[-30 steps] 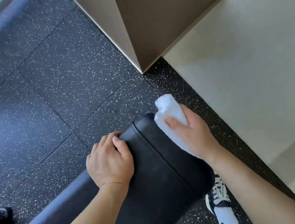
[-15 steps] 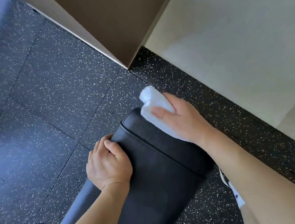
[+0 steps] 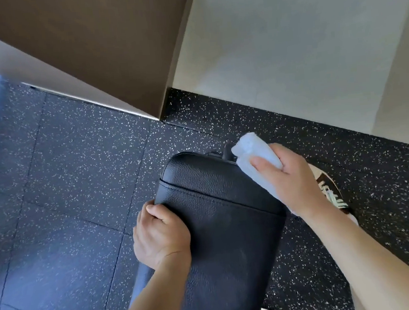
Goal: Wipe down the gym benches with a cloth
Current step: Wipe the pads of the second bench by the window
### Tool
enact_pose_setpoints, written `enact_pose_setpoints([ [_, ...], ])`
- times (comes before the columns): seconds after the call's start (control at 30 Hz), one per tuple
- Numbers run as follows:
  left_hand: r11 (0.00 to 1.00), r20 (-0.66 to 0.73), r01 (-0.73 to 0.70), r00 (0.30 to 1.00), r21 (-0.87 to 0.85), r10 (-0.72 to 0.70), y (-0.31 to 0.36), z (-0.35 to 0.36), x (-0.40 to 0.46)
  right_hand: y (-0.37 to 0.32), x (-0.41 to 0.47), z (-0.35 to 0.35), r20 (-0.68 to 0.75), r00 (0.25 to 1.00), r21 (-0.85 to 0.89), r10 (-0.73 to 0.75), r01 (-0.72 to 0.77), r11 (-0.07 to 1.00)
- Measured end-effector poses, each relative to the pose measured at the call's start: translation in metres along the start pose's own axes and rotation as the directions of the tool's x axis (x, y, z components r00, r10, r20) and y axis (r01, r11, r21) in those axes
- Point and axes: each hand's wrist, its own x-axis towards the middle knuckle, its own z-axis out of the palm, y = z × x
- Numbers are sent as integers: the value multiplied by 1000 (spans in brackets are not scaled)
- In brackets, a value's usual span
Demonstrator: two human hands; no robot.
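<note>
From the head view, a black padded bench (image 3: 229, 222) runs from the bottom centre of the frame up to its rounded end just above the middle, its grained cover crossed by a stitched seam near that end. The left hand (image 3: 161, 235) sits at the bench's left edge in the lower centre, fingers curled over the side and thumb lying on top, gripping the pad. The right hand (image 3: 292, 184), right of centre, holds a folded white cloth (image 3: 252, 150); its fingers are wrapped round the cloth, thumb across the top, and the cloth is pressed against the bench's upper right corner, with one end sticking out beyond the fingers toward the top of the frame and part of it trailing under the palm along the bench's right edge. Nothing here serves as a container. Under the bench lies a dark rubber floor (image 3: 78, 190) flecked with white and laid in large tiles, glossy blue with glare at the left side. A brown panelled column (image 3: 105, 47) fills the upper left, and a pale wall (image 3: 300, 47) takes the upper right. A shoe (image 3: 330, 190) with pale laces shows on the floor just right of the right wrist, partly hidden by it.
</note>
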Motion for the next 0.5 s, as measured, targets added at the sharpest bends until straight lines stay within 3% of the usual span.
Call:
enact_pose_setpoints([
  [0.13,1000,-4,-12,1000,6,12,-1,1,0,15,-44,16,-347,934,83,78,-52,995],
  [0.27,1000,-1,-21,1000,-19,21,-5,3,1,22,-68,27,-461,887,-71,-34,2,997],
  [0.37,999,-12,-26,1000,-24,26,-4,5,0,13,-54,24,-418,888,-312,-195,61,948],
  [0.5,999,-20,-21,1000,-42,20,-9,7,1,-29,-11,36,-110,872,-627,-476,311,714],
])
